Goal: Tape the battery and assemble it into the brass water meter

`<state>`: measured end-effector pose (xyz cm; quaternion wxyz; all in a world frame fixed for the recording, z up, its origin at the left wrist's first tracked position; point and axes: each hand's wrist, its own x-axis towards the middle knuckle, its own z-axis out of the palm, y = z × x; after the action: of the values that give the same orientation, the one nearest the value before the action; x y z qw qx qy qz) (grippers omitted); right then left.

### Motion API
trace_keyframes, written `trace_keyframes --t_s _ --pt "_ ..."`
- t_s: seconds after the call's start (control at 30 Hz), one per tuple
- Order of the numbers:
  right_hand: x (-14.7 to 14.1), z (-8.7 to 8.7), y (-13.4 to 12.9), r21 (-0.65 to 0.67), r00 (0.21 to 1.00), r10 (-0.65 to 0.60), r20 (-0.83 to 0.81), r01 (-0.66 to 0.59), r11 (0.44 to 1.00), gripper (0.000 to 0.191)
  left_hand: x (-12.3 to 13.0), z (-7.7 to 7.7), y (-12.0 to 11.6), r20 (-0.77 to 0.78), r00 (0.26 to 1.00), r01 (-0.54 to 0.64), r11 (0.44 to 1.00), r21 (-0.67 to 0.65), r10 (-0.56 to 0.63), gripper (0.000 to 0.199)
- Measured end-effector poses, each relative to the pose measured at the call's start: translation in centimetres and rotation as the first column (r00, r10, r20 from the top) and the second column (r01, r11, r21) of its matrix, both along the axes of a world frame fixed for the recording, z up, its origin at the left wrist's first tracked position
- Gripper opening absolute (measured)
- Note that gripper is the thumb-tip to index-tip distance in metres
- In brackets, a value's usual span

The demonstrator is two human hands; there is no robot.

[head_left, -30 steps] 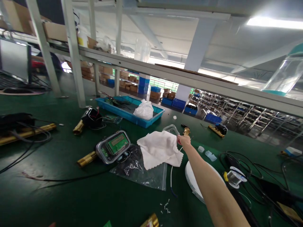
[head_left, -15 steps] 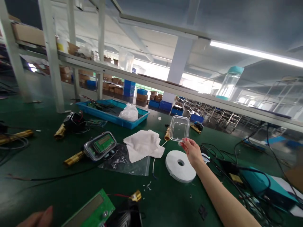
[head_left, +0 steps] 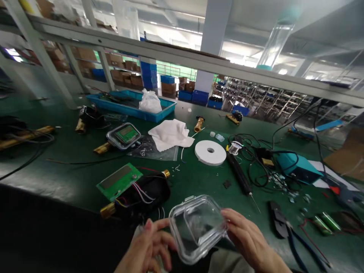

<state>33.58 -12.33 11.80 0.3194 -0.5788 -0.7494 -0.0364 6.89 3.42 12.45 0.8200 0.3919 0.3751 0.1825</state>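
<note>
A clear plastic cover (head_left: 196, 223), tilted, is in front of me near the bench edge. My right hand (head_left: 247, 235) pinches its right rim between thumb and fingers. At its left rim is my left hand (head_left: 150, 246), fingers apart and slightly curled; the index fingertip meets the rim, though I cannot tell whether it grips. Something pale shows behind that hand, too blurred to name. Just beyond it lies a black meter housing (head_left: 153, 189) with brass ends, wired to a green circuit board (head_left: 119, 180) with a grey display.
A white tape roll (head_left: 210, 152), a soldering iron (head_left: 240, 176) and crimping pliers (head_left: 280, 222) lie to the right. Farther back are a white cloth (head_left: 170, 134), a covered meter (head_left: 124, 135) and a blue tray (head_left: 167, 112). A shelf rail (head_left: 176, 58) spans the back.
My right hand has brought the clear cover from beyond the tape roll back to the near edge. My left hand has moved right to the cover. The view has tipped downward.
</note>
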Motion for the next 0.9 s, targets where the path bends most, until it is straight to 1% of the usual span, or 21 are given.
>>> trace_keyframes --t_s 0.03,0.1,0.13,0.17,0.2,0.23,0.27,0.3,0.33,0.37,0.4,0.43,0.53,0.57,0.63,0.67,0.7,0.73,0.8,0.87,0.9 --pt "-0.1 0.1 -1.0 -0.073 0.997 0.06 0.039 -0.057 0.996 0.051 1.0 -0.1 -0.8 0.024 0.996 0.092 0.995 -0.041 -0.091 0.078" --pt "-0.4 0.2 -2.1 -0.137 0.995 0.092 0.027 -0.087 0.987 0.049 2.5 -0.2 -2.0 0.004 0.98 0.2 0.98 0.004 -0.2 0.067" --pt "-0.6 0.1 -2.3 -0.118 0.998 0.058 -0.02 -0.06 0.991 0.045 3.1 -0.2 -2.5 -0.018 0.977 0.214 0.975 0.067 -0.213 0.061" --pt "-0.9 -0.2 -2.3 -0.074 0.995 -0.015 -0.096 0.008 0.997 0.04 3.5 -0.2 -2.9 -0.042 0.979 0.204 0.969 0.138 -0.2 0.055" --pt "-1.4 -0.6 -2.0 -0.039 0.97 -0.116 -0.214 0.11 0.993 0.036 3.8 -0.2 -3.3 -0.056 0.984 0.18 0.962 0.205 -0.172 0.052" --pt "-1.9 -1.0 -1.6 -0.036 0.901 -0.22 -0.373 0.223 0.974 0.033 4.0 -0.1 -3.7 -0.062 0.99 0.137 0.955 0.264 -0.125 0.05" --pt "-2.5 -1.4 -1.1 -0.08 0.781 -0.296 -0.549 0.304 0.949 0.032 4.2 0.0 -4.1 -0.062 0.996 0.087 0.945 0.314 -0.071 0.048" --pt "-3.1 -1.7 -0.5 -0.158 0.621 -0.335 -0.708 0.323 0.933 0.033 4.4 0.1 -4.4 -0.064 0.998 0.041 0.934 0.355 -0.019 0.047" --pt "-3.8 -1.9 0.2 -0.228 0.45 -0.336 -0.828 0.278 0.933 0.037 4.6 0.2 -4.8 -0.07 0.997 0.001 0.923 0.386 0.028 0.045" --pt "-4.4 -2.0 0.8 -0.259 0.298 -0.307 -0.904 0.193 0.947 0.04 4.8 0.3 -5.1 -0.078 0.995 -0.031 0.912 0.408 0.069 0.043" --pt "-5.0 -1.9 1.3 -0.246 0.181 -0.263 -0.948 0.111 0.963 0.044 4.9 0.4 -5.4 -0.087 0.991 -0.051 0.903 0.426 0.097 0.041" --pt "-5.5 -1.7 1.8 -0.208 0.103 -0.214 -0.971 0.063 0.976 0.045 5.1 0.4 -5.6 -0.095 0.99 -0.051 0.898 0.438 0.103 0.041" --pt "-6.6 -0.6 2.8 -0.112 -0.023 -0.111 -0.994 0.026 0.993 0.047 5.2 0.4 -6.2 -0.125 0.988 -0.021 0.889 0.457 0.087 0.043" --pt "-6.9 -0.2 2.9 -0.099 -0.084 -0.098 -0.992 0.012 0.995 0.048 5.3 0.4 -6.3 -0.134 0.986 -0.024 0.886 0.463 0.097 0.043" --pt "-7.3 0.5 3.1 -0.093 -0.25 -0.098 -0.963 -0.031 0.995 0.047 5.2 0.3 -6.6 -0.15 0.978 -0.055 0.876 0.479 0.144 0.043" --pt "-7.5 0.7 3.1 -0.099 -0.329 -0.109 -0.938 -0.048 0.994 0.046 5.2 0.3 -6.7 -0.153 0.974 -0.074 0.871 0.486 0.168 0.042" --pt "-7.6 0.9 3.0 -0.116 -0.386 -0.132 -0.913 -0.064 0.991 0.045 5.2 0.3 -6.8 -0.152 0.971 -0.086 0.867 0.49 0.183 0.041" --pt "-7.7 0.9 3.0 -0.143 -0.415 -0.164 -0.895 -0.083 0.986 0.044 5.1 0.3 -6.9 -0.148 0.969 -0.099 0.865 0.492 0.196 0.041" --pt "-7.8 0.9 2.7 -0.211 -0.403 -0.245 -0.882 -0.128 0.969 0.044 5.0 0.3 -7.1 -0.142 0.965 -0.124 0.859 0.496 0.221 0.041" --pt "-7.7 0.8 2.5 -0.295 -0.326 -0.344 -0.88 -0.192 0.936 0.048 4.9 0.3 -7.1 -0.138 0.961 -0.144 0.855 0.498 0.242 0.041" --pt "-7.7 0.6 2.4 -0.354 -0.251 -0.405 -0.879 -0.223 0.908 0.053 4.8 0.2 -7.0 -0.136 0.959 -0.15 0.855 0.497 0.248 0.041"
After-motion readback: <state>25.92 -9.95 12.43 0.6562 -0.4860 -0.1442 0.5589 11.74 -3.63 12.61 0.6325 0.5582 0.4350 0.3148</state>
